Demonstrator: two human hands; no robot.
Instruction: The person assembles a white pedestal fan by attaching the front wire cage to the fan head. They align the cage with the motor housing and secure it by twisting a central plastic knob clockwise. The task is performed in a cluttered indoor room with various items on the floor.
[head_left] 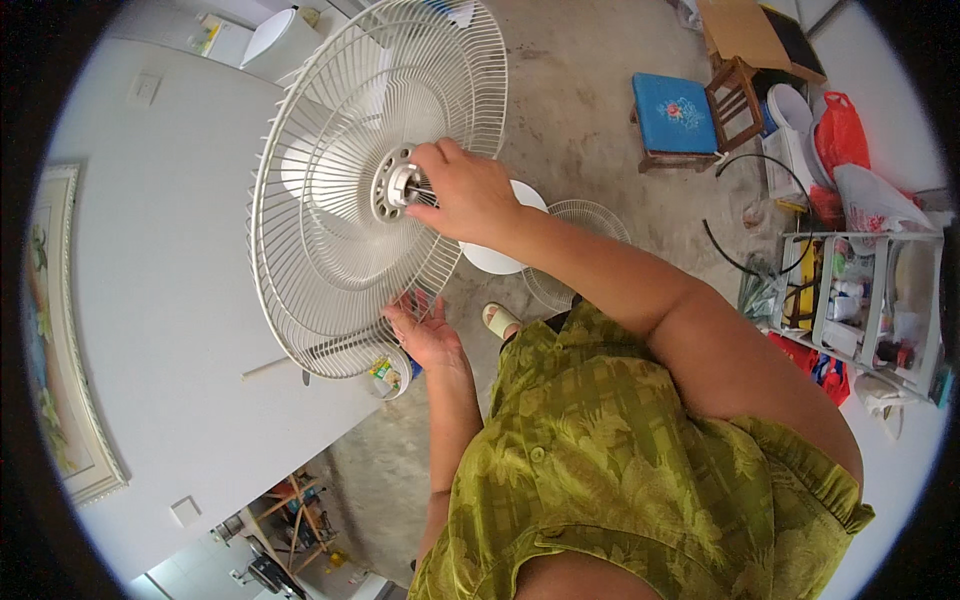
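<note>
A large white wire fan grille [310, 250] stands upright at the left, with a round hub at its centre. My right hand [475, 195] reaches to that hub, thumb and fingers closed around the white plastic ring nut [398, 186]. A thin metal shaft shows between the fingers. Lower down, my left hand [428, 335] grips the grille's near lower rim, its fingers partly seen among the wires. No blades are on the shaft. Below my right forearm are a round white disc-like thing [495, 255], partly hidden by the arm, and another round wire grille [575, 235] on the floor.
A wooden chair with a blue cushion [676, 113] stands at the far right. Along the right wall are a storage rack [870, 300] and a red plastic bag [842, 130]. A white bucket [388, 372] sits beneath the fan. A framed picture [70, 340] hangs left.
</note>
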